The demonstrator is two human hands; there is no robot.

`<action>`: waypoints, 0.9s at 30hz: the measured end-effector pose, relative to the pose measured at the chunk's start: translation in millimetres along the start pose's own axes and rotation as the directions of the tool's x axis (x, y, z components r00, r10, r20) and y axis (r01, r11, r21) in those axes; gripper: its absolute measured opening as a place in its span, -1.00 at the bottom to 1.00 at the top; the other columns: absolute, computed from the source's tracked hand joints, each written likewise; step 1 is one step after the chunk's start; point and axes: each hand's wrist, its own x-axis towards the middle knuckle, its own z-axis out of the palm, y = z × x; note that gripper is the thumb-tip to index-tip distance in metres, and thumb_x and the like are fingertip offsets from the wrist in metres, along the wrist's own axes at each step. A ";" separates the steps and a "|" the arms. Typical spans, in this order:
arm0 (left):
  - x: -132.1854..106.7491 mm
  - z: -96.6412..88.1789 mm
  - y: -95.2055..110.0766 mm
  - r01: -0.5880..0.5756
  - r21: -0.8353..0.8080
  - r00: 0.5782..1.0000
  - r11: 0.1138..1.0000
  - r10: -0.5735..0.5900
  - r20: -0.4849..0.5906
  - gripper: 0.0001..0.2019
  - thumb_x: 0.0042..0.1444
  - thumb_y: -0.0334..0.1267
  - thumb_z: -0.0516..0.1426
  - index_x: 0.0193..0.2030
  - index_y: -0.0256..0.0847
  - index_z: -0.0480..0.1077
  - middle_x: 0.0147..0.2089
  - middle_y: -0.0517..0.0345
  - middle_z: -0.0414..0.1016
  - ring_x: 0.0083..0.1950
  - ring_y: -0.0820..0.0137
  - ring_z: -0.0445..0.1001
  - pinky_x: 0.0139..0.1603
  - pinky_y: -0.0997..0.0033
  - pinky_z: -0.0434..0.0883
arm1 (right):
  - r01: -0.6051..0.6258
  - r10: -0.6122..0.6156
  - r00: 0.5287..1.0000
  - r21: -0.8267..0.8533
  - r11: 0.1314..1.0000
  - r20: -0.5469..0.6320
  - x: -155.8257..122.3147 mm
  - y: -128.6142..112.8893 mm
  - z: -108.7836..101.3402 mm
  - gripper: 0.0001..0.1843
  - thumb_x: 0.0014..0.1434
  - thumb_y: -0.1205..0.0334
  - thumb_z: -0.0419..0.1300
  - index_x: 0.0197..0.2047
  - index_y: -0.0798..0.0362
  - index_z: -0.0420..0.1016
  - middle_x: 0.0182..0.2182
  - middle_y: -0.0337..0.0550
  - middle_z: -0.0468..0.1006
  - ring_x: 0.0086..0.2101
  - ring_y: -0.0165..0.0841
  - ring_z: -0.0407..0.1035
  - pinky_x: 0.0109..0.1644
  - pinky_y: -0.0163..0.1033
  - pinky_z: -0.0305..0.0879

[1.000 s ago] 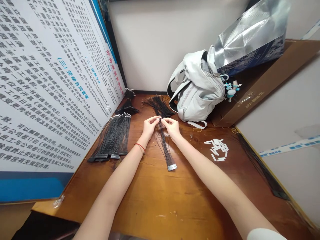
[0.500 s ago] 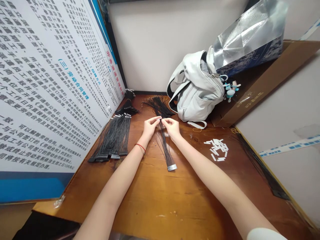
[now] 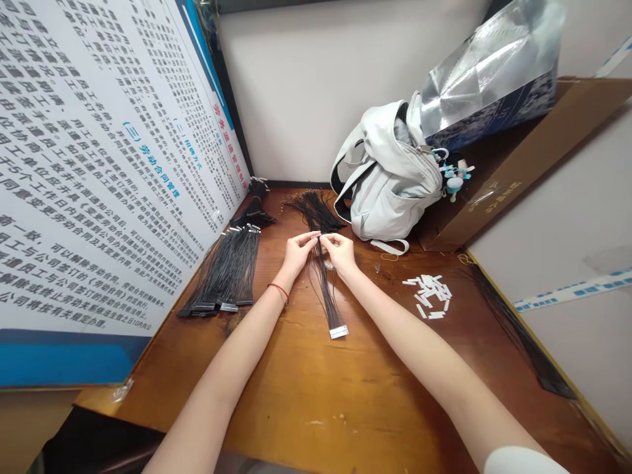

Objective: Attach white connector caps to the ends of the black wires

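Evidently, the bare left hand and the bare right hand each had a narrow grip, pinching the far end of a slim bundle of thin black wires. That bundle ran from between them toward the wearer along the brown wooden worktop, ending in a flat white connector. Good handling, I judged, called for light, even pressure close to the pinched end, the strands kept parallel and untwisted, and stray ones eased clear.
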 end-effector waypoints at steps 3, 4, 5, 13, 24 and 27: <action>-0.7 0.4 0.6 0.001 0.023 1.000 1.000 -0.001 0.008 -0.74 -0.14 -0.24 0.23 -0.26 -0.28 0.52 -0.16 -0.03 0.55 -0.10 0.26 0.49 0.07 0.19 0.34 | -0.001 0.000 1.000 0.008 1.000 0.006 -0.3 1.3 -1.1 -0.70 -0.16 0.01 0.27 -0.48 0.11 0.46 -0.56 -0.21 0.46 -0.50 -0.41 0.34 -0.36 -0.28 0.33; -1.0 0.7 0.6 0.002 0.027 1.000 1.000 -0.002 0.010 -0.74 -0.14 -0.24 0.23 -0.26 -0.29 0.52 -0.17 -0.04 0.55 -0.11 0.25 0.49 0.06 0.19 0.34 | 0.000 -0.001 1.000 0.015 1.000 0.007 -0.5 1.6 -1.6 -0.70 -0.16 0.02 0.26 -0.49 0.11 0.45 -0.56 -0.21 0.46 -0.50 -0.41 0.34 -0.37 -0.29 0.33; -1.3 1.1 0.5 0.004 0.030 1.000 1.000 -0.004 0.013 -0.73 -0.14 -0.23 0.23 -0.26 -0.29 0.52 -0.17 -0.05 0.55 -0.11 0.25 0.50 0.06 0.18 0.35 | 0.001 -0.001 1.000 0.024 1.000 0.009 -0.6 2.0 -2.2 -0.71 -0.16 0.02 0.26 -0.49 0.11 0.45 -0.56 -0.21 0.46 -0.51 -0.41 0.34 -0.37 -0.29 0.33; -0.2 -0.7 -1.5 -0.007 0.008 1.000 1.000 0.007 -0.009 -0.72 -0.17 -0.23 0.24 -0.27 -0.29 0.51 -0.18 -0.04 0.55 -0.12 0.28 0.49 0.05 0.22 0.34 | -0.010 0.010 0.998 0.005 1.000 0.069 2.1 0.2 -2.4 -0.70 -0.11 0.01 0.25 -0.45 0.10 0.44 -0.48 -0.17 0.50 -0.41 -0.36 0.39 -0.26 -0.25 0.36; -2.7 -14.0 0.6 0.082 0.081 0.957 0.993 -0.056 -0.283 -0.70 -0.08 -0.33 0.15 -0.15 -0.33 0.41 -0.17 -0.09 0.50 -0.20 0.35 0.49 -0.08 0.28 0.41 | 0.340 -0.070 0.898 -0.582 0.739 0.435 -71.9 -34.9 -51.1 -0.82 -0.02 0.44 0.17 -0.28 0.09 0.43 -0.35 -0.16 0.43 -0.37 -0.40 0.35 -0.25 -0.29 0.32; -20.8 -34.6 12.8 0.090 0.458 0.971 0.885 0.025 -0.237 -0.73 -0.09 -0.40 0.14 -0.17 -0.31 0.43 -0.21 -0.11 0.51 -0.20 0.27 0.49 -0.02 0.19 0.38 | 0.356 -0.086 0.915 -0.689 0.631 0.394 -74.9 -49.7 -78.1 -0.88 0.06 0.41 0.13 -0.30 0.10 0.44 -0.31 -0.09 0.46 -0.30 -0.33 0.38 -0.17 -0.21 0.33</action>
